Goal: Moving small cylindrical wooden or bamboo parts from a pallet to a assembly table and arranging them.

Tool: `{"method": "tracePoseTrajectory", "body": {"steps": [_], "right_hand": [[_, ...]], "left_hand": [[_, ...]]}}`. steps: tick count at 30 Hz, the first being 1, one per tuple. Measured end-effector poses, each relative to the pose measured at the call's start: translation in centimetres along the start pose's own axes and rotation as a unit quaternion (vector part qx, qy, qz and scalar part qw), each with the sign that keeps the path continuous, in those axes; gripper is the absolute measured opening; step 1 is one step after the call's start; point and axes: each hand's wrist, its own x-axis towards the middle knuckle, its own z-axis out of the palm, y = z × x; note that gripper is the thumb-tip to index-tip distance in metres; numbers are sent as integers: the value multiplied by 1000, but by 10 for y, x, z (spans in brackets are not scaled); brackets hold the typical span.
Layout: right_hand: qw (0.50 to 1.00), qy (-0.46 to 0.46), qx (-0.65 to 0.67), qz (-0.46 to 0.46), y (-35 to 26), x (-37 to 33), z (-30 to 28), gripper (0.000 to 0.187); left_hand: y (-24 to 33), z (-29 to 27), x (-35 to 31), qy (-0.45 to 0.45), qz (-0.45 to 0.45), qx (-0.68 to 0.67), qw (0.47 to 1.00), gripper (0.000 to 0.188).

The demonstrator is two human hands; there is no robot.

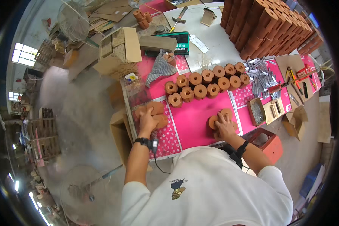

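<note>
My left hand (148, 122) is closed round a red-brown cylinder in a small group of cylinders (156, 108) lying on their sides at the table's left edge. Over to the right, my right hand (226, 127) grips another red-brown cylinder (213, 121), which stands in a cluster close to my body. Its fingers reach over the top, hiding part of the cluster. Beyond both hands, two rows of upright cylinders with centre holes (200, 91) run across the pink table covering (192, 126).
Metal strips (260, 77) lie heaped right of the rows, near a box of small metal parts (255, 112). Stacked cylinders (261, 28) rise at the far right. A cardboard box (120, 51), a green case (182, 42) and a hammer (180, 16) are at the back. A red stool (269, 145) stands right.
</note>
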Motion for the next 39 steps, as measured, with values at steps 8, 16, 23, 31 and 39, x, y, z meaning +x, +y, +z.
{"method": "tracePoseTrajectory", "body": {"steps": [8, 16, 23, 31, 39], "right_hand": [[999, -21, -26, 19, 3, 3, 8, 59], [998, -51, -7, 23, -1, 1, -6, 56], [999, -34, -6, 12, -2, 1, -3, 56], [999, -36, -5, 24, 2, 2, 12, 61], [999, -48, 8, 3, 1, 4, -1, 48]], "left_hand": [[59, -15, 66, 9, 0, 43, 999, 63], [76, -10, 86, -25, -34, 83, 996, 62], [76, -11, 92, -22, -33, 81, 996, 60], [50, 5, 118, -98, -5, 102, 990, 66], [40, -10, 110, -118, 55, 14, 991, 80]]}}
